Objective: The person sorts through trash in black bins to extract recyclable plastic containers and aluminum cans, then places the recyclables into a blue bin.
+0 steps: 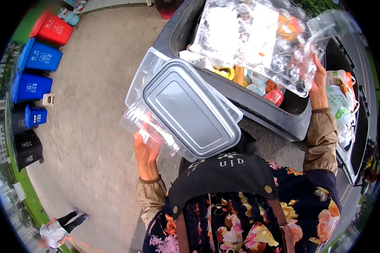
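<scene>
My left hand (148,150) holds up a stack of clear plastic containers (136,118) from below. A grey plastic container lid (191,109) lies on top of the stack, with a wider translucent tray (145,71) beneath it. My right hand (318,74) grips the right edge of a large clear plastic tray (272,57) with moulded round cups, blurred in part. That tray is above the open dark grey wheeled bin (269,115). Inside the bin, a red plastic item (275,96), a yellow item (225,73) and crumpled bags show below the tray.
A second open bin at the right holds stuffed plastic bags (340,101). Red (52,28), blue (41,57) and black (28,151) wheeled bins line the left side, near a small beige stool (48,99). A person (55,232) is at the lower left on the paved ground.
</scene>
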### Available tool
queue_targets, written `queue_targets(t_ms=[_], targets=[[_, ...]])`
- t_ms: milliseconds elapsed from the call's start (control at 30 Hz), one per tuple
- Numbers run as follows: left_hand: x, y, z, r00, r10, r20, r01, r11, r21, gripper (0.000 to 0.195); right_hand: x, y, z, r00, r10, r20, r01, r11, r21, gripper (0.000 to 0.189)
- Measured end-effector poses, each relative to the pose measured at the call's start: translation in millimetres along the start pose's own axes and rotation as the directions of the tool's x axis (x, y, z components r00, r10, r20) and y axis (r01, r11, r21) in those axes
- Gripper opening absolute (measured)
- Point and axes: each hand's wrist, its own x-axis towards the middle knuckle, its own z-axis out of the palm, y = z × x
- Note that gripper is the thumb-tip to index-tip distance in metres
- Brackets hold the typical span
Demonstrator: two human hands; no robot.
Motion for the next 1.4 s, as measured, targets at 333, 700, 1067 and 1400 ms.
queue_targets(t_ms=[333, 700, 1067, 1400], targets=[[-17.0, 80.6, 75.9, 0.973, 0.225, -0.054, -0.224, 0.974, 0.032, 0.065, 10.7, 100.8, 28.8, 0.930, 0.367, 0.030, -0.368, 0.921, 0.131, 0.043], [79.6, 104.9, 112.1, 0.992, -0.075, 0.104, 0.019, 0.887, 0.461, 0.075, 17.5, 93.4, 69.2, 0.917, 0.399, 0.013, -0.392, 0.905, -0.164, 0.071], [84.6, 103.7, 82.4, 0.987, -0.113, 0.111, 0.050, 0.888, 0.458, 0.075, 0.7, 85.8, 70.2, 0.997, 0.058, -0.046, -0.074, 0.840, -0.538, 0.051], [71.9, 93.5, 121.5, 0.980, -0.156, 0.127, 0.026, 0.725, 0.688, 0.081, 18.8, 88.5, 51.9, 0.970, 0.128, -0.205, -0.189, 0.930, -0.314, 0.018]])
